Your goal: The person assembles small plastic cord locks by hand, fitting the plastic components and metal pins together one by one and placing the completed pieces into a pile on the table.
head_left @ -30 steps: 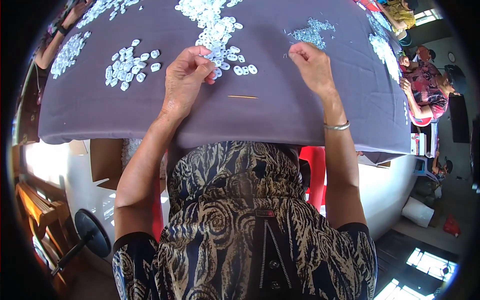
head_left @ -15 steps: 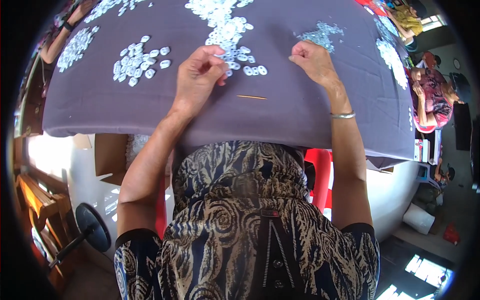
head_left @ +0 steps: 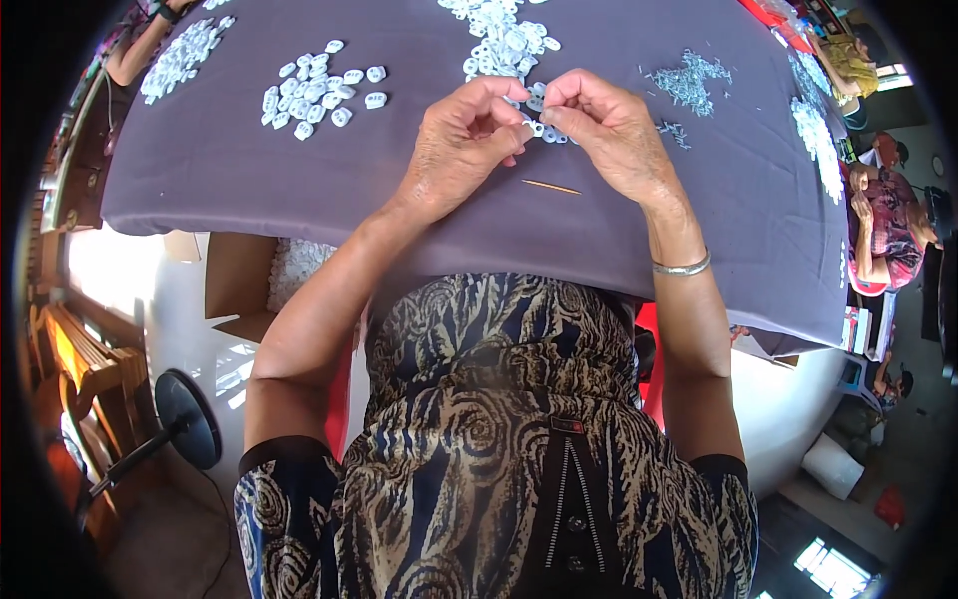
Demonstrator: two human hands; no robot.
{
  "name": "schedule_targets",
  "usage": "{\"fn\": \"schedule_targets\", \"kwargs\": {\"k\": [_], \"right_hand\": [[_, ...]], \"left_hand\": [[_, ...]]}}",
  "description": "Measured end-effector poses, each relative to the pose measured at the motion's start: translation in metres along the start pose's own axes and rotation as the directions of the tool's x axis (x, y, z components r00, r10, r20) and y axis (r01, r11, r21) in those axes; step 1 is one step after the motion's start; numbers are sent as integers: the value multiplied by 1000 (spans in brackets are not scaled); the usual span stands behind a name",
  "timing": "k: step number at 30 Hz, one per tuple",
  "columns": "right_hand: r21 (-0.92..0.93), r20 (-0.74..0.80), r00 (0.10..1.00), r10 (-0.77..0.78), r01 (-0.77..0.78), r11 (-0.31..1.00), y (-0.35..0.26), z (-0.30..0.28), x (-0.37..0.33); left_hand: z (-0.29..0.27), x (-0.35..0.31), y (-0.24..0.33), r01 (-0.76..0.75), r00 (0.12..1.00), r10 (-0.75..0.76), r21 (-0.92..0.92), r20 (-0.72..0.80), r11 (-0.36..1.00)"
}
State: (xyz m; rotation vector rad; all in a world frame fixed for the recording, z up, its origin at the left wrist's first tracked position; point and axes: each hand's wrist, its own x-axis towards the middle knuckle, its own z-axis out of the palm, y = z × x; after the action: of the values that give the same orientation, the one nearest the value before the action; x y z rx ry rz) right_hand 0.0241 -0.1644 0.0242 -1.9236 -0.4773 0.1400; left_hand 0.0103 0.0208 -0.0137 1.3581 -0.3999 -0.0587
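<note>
The left hand (head_left: 461,148) is pinching a small white piece (head_left: 537,129) at its thumb tip — the piece is sitting in the narrow gap between the hands. The right hand (head_left: 617,140) is pressing thumb and forefinger together just beside it; what they are gripping, one cannot tell. Beyond the hands a white pile (head_left: 504,40) is covering part of the counter (head_left: 230,190), while a thin stick (head_left: 551,187) is lying nearer the person.

On the desk (head_left: 200,185), a heap of parts (head_left: 502,45) lies beyond the toothpick (head_left: 552,187), a separate cluster of parts (head_left: 315,87) beyond and left of it, a pile of pin-like pieces (head_left: 692,83) beyond and right.
</note>
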Motion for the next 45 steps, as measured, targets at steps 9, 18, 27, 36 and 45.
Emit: {"fn": "schedule_targets", "kwargs": {"k": [9,18,27,36,45], "right_hand": [[16,-13,999,-52,53,998,3,7,0],[-56,-22,999,-36,35,998,2,8,-1],[-282,-34,997,-71,58,958,-9,12,3],[-333,34,998,-52,60,941,-8,9,4],[-239,-15,1000,-19,15,971,-2,7,2]], "left_hand": [[3,-2,2,-3,1000,1,119,19,993],[6,-3,0,-19,1000,20,103,-4,994],[6,-1,-5,44,998,-38,175,-41,984],[5,-1,-7,68,997,-66,118,-28,991],[5,0,-3,58,998,-58,161,-8,985]]}}
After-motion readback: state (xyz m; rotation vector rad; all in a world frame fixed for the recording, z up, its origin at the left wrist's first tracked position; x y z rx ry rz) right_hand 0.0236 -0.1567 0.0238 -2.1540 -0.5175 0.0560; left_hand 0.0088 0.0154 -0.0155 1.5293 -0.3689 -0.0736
